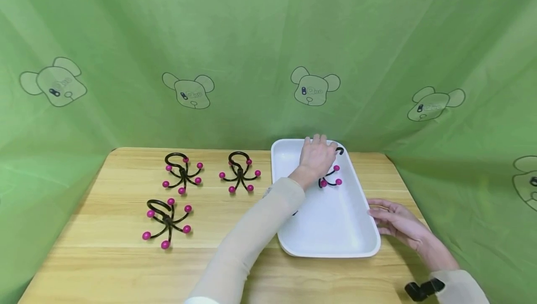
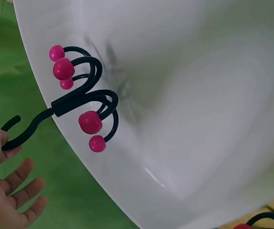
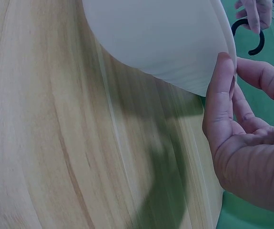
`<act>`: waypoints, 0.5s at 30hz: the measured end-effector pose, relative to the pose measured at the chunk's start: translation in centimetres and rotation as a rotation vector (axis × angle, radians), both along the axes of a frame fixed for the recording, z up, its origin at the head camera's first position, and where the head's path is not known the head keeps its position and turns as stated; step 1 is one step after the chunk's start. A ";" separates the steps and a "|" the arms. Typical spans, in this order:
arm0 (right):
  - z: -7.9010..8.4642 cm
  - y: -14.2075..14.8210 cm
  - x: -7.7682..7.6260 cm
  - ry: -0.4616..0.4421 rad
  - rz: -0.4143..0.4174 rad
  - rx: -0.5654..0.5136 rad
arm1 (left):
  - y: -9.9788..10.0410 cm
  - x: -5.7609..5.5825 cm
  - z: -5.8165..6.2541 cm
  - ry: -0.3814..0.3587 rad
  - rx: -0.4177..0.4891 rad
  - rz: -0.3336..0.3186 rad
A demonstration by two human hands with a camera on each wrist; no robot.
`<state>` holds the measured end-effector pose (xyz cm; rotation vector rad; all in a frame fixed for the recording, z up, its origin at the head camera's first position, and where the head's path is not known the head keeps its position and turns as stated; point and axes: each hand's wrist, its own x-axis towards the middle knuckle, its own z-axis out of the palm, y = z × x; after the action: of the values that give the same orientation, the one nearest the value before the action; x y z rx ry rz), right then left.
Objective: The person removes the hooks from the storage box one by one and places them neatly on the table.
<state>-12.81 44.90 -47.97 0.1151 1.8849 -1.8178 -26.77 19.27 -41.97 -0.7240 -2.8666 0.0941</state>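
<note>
My left hand [image 1: 317,157] pinches the curved hook end of a black multi-arm hook rack [image 2: 75,102] with pink ball tips. It holds the rack over the far end of the white tray [image 1: 331,229]; in the left wrist view the ball tips hang above the tray floor and the other fingers are spread. My right hand [image 1: 396,222] grips the tray's right rim between thumb and fingers, clear in the right wrist view. Under the left sleeve, a small dark piece shows at the tray's left side, mostly hidden.
To the left on the wooden table [image 1: 105,262] stand three similar hook racks: one at the back left [image 1: 182,173], one nearer the tray [image 1: 240,173], another in front [image 1: 168,220]. A green curtain [image 1: 251,38] rises behind the table and along its sides.
</note>
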 end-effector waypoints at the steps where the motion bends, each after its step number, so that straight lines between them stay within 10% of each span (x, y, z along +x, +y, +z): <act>1: 0.0 0.0 0.0 0.000 0.002 -0.003 | -0.1 0.0 0.1 0.005 -0.002 -0.008; 15: -0.1 -0.1 -0.1 -0.019 -0.005 0.007 | -1.8 1.4 3.0 0.035 0.020 -0.111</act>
<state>-12.94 44.83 -48.07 0.1398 1.8793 -1.8076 -25.40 17.47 -38.98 -0.8674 -2.7833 0.0622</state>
